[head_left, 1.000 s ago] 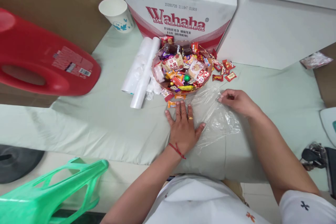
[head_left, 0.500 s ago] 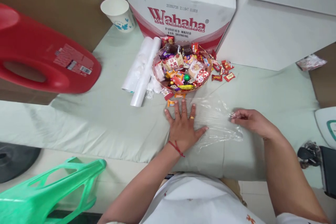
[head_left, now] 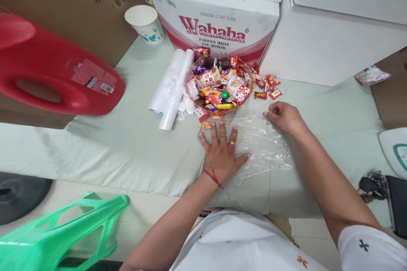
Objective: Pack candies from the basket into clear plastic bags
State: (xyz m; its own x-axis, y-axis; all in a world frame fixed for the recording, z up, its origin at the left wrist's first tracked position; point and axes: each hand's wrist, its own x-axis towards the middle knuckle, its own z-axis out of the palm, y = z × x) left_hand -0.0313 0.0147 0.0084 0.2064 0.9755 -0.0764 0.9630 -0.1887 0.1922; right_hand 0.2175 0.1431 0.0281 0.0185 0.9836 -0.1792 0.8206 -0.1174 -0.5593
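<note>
A thin sheet of clear plastic film (head_left: 265, 148), wrinkled, lies on the pale green cloth in front of me. My left hand (head_left: 221, 152) presses flat on its left side, fingers spread, with a ring and a red string bracelet showing. At the film's upper right corner is my right hand (head_left: 284, 118), thumb and fingers curled together; whether film is pinched between them I cannot make out. Just beyond the hands stands a clear bowl (head_left: 190, 100) heaped with wrapped candies (head_left: 219, 82). An orange-wrapped candy (head_left: 206, 125) lies by my left fingertips.
White plastic rolls (head_left: 173, 93) lie left of the bowl, loose red candies (head_left: 267, 87) to its right. Behind stand a Wahaha carton (head_left: 216, 17) and a paper cup (head_left: 145, 25). A red jug (head_left: 60, 67) is at left, keys (head_left: 373, 184) at right, a green stool (head_left: 63, 233) below.
My right hand has moved away from the film's right edge, forward and left to its upper right corner. My left hand stays flat in place. The view has shifted slightly.
</note>
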